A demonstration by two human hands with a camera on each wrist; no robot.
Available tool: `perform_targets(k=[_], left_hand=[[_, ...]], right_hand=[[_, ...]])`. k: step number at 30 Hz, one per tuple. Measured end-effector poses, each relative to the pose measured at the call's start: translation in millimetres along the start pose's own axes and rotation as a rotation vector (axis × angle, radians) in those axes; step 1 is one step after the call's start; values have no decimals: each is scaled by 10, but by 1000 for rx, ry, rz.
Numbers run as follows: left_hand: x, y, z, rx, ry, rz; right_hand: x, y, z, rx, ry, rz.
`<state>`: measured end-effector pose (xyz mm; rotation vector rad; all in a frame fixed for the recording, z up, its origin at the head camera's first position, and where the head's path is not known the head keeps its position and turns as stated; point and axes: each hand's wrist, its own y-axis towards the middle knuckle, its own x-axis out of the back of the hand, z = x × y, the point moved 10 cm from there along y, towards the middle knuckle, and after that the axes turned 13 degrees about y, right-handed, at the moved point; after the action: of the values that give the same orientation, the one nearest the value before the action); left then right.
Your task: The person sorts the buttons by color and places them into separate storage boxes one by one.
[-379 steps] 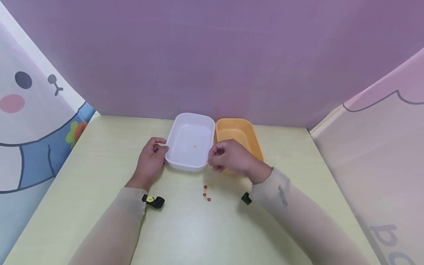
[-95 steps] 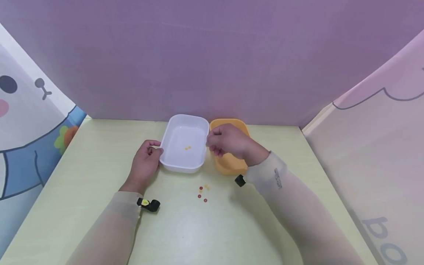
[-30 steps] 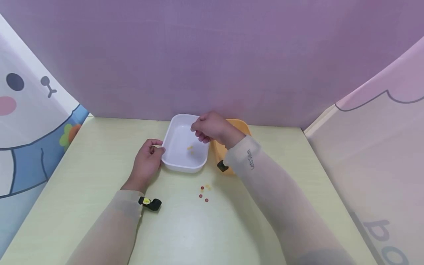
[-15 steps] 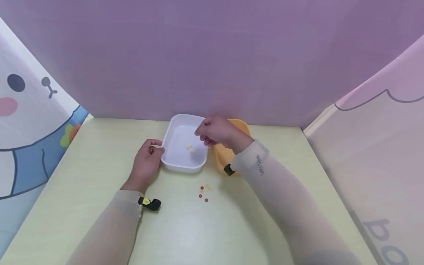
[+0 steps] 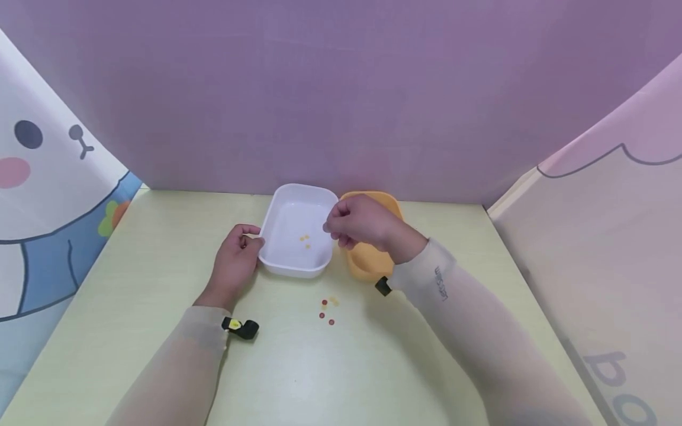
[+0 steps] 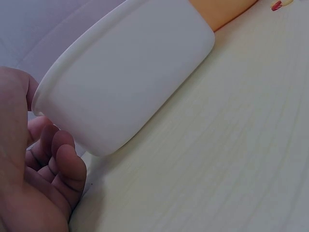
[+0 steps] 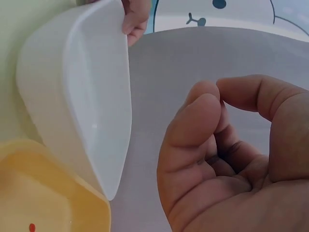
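Note:
My left hand [image 5: 237, 257] holds the left rim of a white plastic tray [image 5: 273, 228], thumb on top in the head view. Inside the tray lie 3 small yellow pieces [image 5: 307, 246]. Over the seam between this tray and an orange tray [image 5: 367, 272] hovers my right hand [image 5: 364, 222]. Its fingers are curled, with thumb and fingertips meeting, and the right wrist view shows nothing between them. A small red piece [image 7: 32, 227] lies in the orange tray. On the table in front are small round red pieces [image 5: 331, 322] and pale yellow pieces [image 5: 334, 302].
The two trays stand side by side at the back of the pale table [image 5: 298, 367], close to a purple backdrop [image 5: 341, 100]. Printed cloth panels flank it, with a cartoon figure on the left one [image 5: 48, 177]. Each wrist wears a black camera strap [image 5: 242, 327].
Yellow pieces in the white tray rose from one to two, then three. In the last second my right hand has drawn back from over it, rightward and nearer. My left hand keeps its hold.

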<state>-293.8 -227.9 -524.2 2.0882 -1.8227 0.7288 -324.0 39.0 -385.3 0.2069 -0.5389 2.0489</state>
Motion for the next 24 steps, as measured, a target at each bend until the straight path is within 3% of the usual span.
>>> perform_targets(k=[9, 24], left_hand=[[-2, 27, 15, -14, -13, -10], [44, -26, -47, -13, 8, -13]], right_hand=[[-96, -254, -115, 31, -45, 42], [-288, -579, -557, 14, -61, 83]])
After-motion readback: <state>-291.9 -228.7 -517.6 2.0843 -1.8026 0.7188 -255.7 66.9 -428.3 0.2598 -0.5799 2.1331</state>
